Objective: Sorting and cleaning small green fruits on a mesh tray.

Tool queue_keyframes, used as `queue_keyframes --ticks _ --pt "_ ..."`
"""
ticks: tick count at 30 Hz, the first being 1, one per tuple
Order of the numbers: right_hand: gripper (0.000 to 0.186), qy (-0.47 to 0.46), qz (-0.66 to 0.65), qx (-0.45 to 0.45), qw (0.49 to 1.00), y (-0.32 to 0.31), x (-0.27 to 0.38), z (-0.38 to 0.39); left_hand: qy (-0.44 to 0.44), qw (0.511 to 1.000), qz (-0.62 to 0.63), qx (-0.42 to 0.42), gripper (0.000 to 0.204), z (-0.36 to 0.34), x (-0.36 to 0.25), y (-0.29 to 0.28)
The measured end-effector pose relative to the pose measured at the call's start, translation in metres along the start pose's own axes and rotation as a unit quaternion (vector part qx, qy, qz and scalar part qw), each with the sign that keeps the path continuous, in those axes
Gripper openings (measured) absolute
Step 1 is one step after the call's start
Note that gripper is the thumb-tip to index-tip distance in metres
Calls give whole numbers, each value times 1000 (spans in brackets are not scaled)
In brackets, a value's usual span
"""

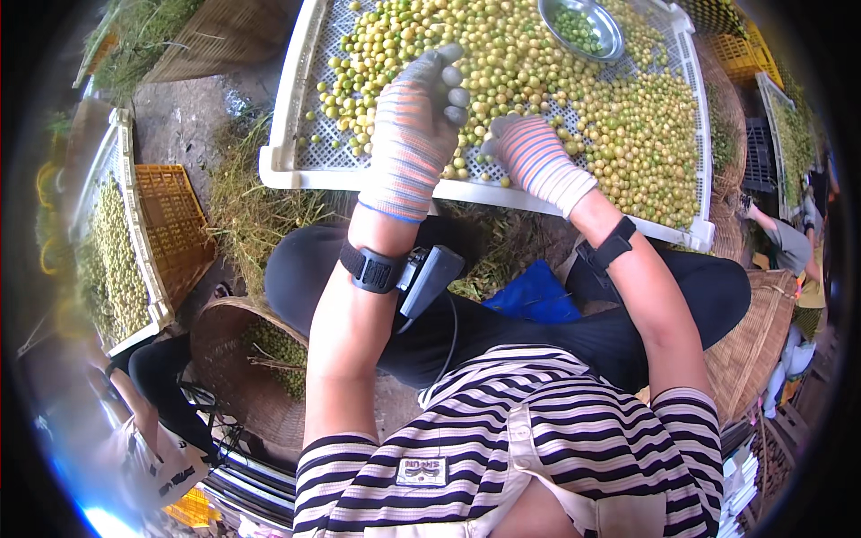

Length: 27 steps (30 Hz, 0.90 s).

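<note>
Small round yellow-green fruits (516,67) cover much of a white mesh tray (280,134) in front of me. Both hands wear striped knit gloves with grey fingertips. My left hand (417,125) is over the tray's left part, fingers curled in among the fruits; whatever they hold is hidden. Close to the tray's near edge, my right hand (534,160) has its fingers bent together low over the mesh, and I cannot make out anything in them. A metal bowl (615,43) with greener fruits sits on the fruit layer at the far side.
On the left, another fruit tray (160,300) stands by an orange crate (175,224). A wicker basket (215,359) holding fruits is beside my knee. Cut stems (247,184) lie on the ground. Other people sit at both sides; a black crate (758,152) is at right.
</note>
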State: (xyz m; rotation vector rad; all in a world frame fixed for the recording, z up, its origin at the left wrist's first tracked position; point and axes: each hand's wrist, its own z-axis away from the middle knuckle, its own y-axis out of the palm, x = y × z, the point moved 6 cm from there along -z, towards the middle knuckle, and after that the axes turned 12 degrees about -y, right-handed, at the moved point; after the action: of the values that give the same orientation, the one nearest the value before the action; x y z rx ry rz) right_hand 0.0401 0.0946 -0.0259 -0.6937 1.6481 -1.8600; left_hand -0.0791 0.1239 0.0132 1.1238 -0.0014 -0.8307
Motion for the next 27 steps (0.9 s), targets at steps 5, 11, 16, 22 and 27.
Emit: queue_keyframes --ticks 5,11,16,22,27 --pt "13 81 -96 3 992 6 -30 21 -4 999 -38 -25 27 -2 2 -10" --pt "12 88 -373 -141 913 -7 -30 41 1 999 -41 -14 29 1 4 -5" --pt "13 1 -247 -24 969 4 6 0 -7 999 -46 -22 28 2 5 -2" --pt "17 37 -161 124 978 16 14 -11 7 998 -50 -29 27 -1 3 -15" --pt "20 118 -297 89 944 15 -14 8 -7 996 -80 -50 26 -4 8 -18"
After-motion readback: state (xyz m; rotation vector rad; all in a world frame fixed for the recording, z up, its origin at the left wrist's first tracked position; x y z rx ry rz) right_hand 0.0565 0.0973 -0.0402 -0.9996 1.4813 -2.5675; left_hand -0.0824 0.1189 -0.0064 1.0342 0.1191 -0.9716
